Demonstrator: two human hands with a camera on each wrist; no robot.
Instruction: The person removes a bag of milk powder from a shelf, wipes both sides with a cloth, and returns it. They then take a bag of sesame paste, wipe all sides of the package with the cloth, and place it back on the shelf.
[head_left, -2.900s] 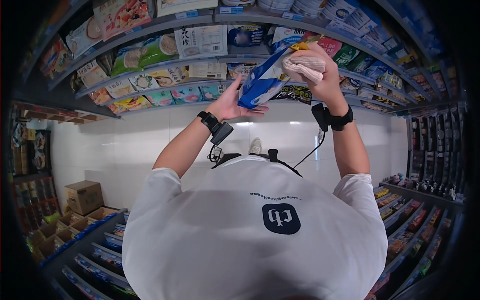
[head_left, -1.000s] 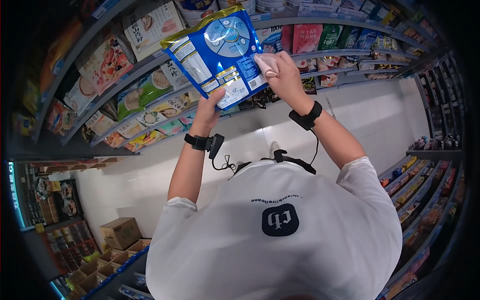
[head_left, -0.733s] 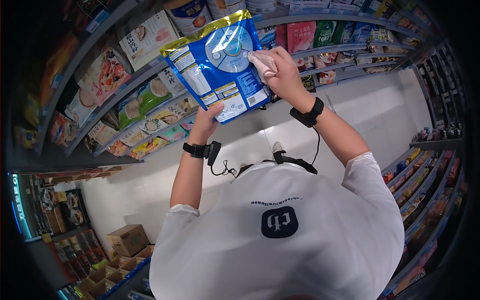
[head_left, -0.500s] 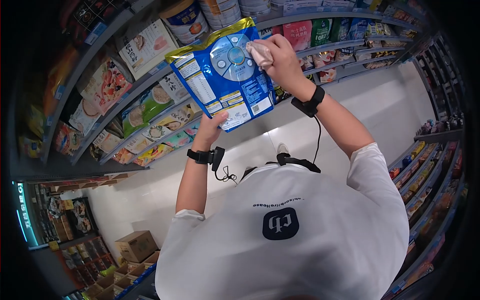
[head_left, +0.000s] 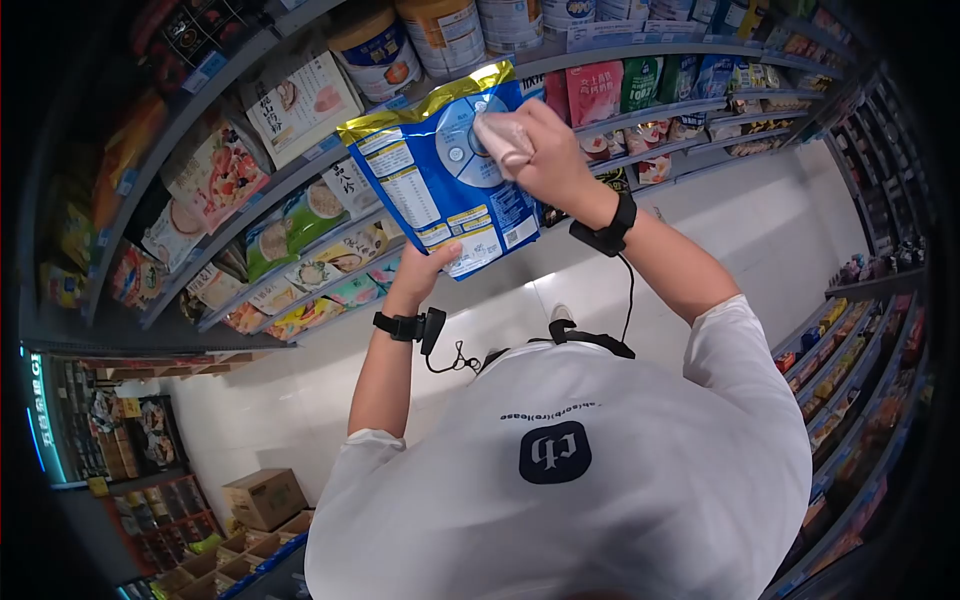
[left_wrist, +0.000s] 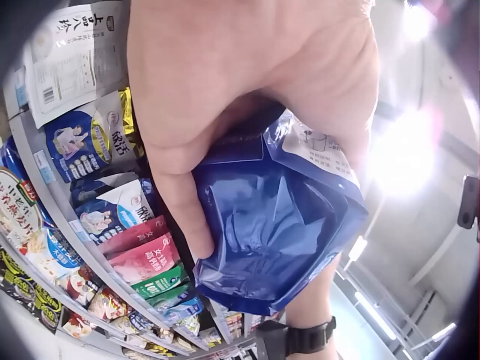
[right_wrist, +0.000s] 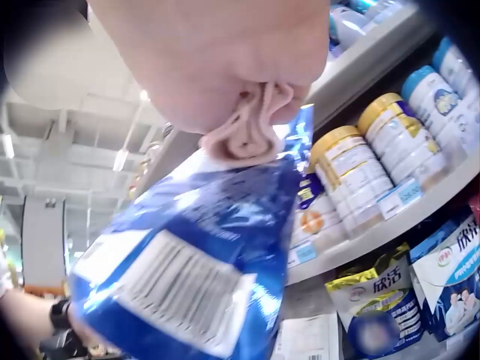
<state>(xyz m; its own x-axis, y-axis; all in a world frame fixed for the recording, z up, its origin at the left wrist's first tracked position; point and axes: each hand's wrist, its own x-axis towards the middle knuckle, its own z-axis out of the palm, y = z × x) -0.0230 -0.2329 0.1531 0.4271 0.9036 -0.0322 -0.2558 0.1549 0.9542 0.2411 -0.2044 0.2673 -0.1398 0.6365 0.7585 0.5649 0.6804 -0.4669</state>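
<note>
A blue pouch with a gold top edge is held up before the shelves, its printed panel facing the head camera. My left hand grips its lower left corner, thumb on the printed face and fingers behind. In the left wrist view the pouch's blue bottom shows, with the fingers along one side. My right hand holds a folded pink cloth against the upper right of the printed face. From the right wrist the cloth bunches under the palm, over the pouch.
Curved shelves packed with pouches stand just behind the held pouch. Several tins line an upper shelf. A cardboard box is on the floor at lower left, and more racks stand at right.
The pouch has turned from edge-on to face-on, and the left hand now grips its lower corner. Recently the cloth has shifted up and leftward across the printed face.
</note>
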